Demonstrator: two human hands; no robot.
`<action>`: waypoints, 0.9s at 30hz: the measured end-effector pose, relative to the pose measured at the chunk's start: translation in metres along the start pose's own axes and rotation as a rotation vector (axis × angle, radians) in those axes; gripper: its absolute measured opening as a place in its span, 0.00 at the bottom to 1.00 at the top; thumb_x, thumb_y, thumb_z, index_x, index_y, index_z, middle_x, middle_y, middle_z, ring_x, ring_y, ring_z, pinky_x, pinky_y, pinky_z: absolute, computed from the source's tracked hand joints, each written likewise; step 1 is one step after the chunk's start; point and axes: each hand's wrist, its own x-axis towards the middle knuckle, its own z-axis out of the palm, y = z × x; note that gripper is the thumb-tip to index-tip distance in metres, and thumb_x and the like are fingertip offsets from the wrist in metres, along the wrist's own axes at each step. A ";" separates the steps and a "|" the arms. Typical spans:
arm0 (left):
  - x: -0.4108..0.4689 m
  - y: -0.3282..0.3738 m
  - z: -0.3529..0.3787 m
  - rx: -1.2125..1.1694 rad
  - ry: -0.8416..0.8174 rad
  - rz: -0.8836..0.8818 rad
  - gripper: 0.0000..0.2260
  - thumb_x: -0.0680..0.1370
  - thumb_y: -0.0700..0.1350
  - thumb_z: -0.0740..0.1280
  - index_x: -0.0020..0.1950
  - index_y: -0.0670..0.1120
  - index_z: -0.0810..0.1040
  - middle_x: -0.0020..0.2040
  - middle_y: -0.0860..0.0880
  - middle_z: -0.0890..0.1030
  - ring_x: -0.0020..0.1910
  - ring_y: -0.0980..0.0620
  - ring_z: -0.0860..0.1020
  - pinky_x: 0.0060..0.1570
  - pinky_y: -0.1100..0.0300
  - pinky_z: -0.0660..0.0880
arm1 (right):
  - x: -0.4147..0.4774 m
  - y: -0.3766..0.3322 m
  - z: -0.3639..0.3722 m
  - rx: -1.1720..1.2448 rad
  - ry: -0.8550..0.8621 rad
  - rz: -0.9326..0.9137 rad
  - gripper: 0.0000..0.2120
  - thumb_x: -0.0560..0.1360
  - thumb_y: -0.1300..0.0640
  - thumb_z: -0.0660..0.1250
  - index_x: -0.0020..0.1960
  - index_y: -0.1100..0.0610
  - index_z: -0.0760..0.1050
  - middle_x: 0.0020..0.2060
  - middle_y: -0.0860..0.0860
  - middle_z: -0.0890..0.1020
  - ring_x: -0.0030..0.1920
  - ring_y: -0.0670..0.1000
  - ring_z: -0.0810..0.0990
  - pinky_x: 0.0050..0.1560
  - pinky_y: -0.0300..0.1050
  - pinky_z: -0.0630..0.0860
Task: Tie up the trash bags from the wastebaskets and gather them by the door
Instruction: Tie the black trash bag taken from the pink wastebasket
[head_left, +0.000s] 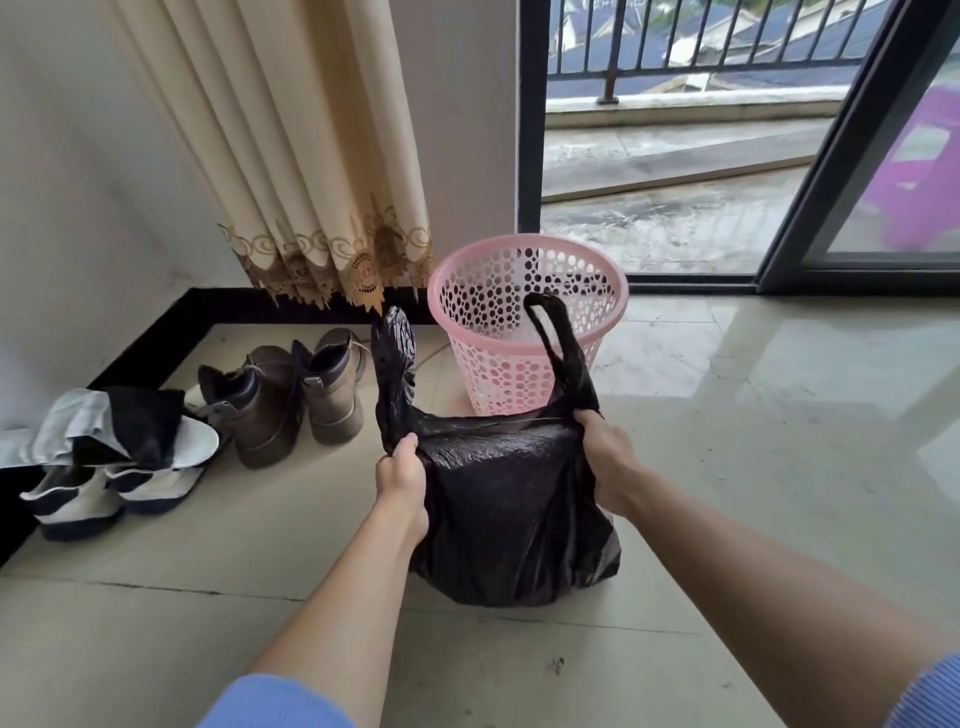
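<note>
A black trash bag (506, 512) stands on the tiled floor in front of me, out of the pink perforated wastebasket (524, 322) behind it. The bag's two handle loops stick up, one on the left and one on the right. My left hand (401, 470) grips the bag at the base of the left handle. My right hand (605, 449) grips it at the base of the right handle. The bag's mouth is stretched flat between both hands. No liner shows in the wastebasket.
A pair of brown boots (291, 389) and a pair of white and dark boots (114, 467) lie on the floor to the left. A beige curtain (311, 156) hangs behind. A sliding glass door (675, 156) stands open to a balcony.
</note>
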 end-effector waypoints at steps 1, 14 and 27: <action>-0.002 0.000 0.002 -0.036 -0.015 -0.021 0.06 0.79 0.45 0.63 0.53 0.43 0.74 0.43 0.47 0.79 0.42 0.47 0.79 0.50 0.54 0.74 | 0.000 -0.001 -0.001 0.025 0.013 0.023 0.12 0.78 0.50 0.62 0.46 0.58 0.77 0.47 0.58 0.83 0.50 0.59 0.82 0.57 0.58 0.78; -0.002 0.000 0.005 -0.115 -0.327 -0.255 0.19 0.77 0.55 0.65 0.55 0.41 0.81 0.53 0.38 0.84 0.51 0.40 0.82 0.47 0.48 0.79 | -0.010 0.005 0.011 -0.326 -0.365 -0.316 0.16 0.67 0.55 0.78 0.54 0.50 0.81 0.51 0.50 0.85 0.50 0.49 0.84 0.50 0.42 0.79; -0.004 -0.003 0.002 -0.148 -0.330 -0.206 0.11 0.80 0.46 0.64 0.39 0.46 0.76 0.27 0.51 0.73 0.28 0.52 0.73 0.34 0.60 0.74 | -0.017 -0.018 0.018 0.546 -0.277 0.207 0.15 0.81 0.55 0.55 0.37 0.57 0.69 0.23 0.49 0.70 0.28 0.49 0.71 0.33 0.41 0.70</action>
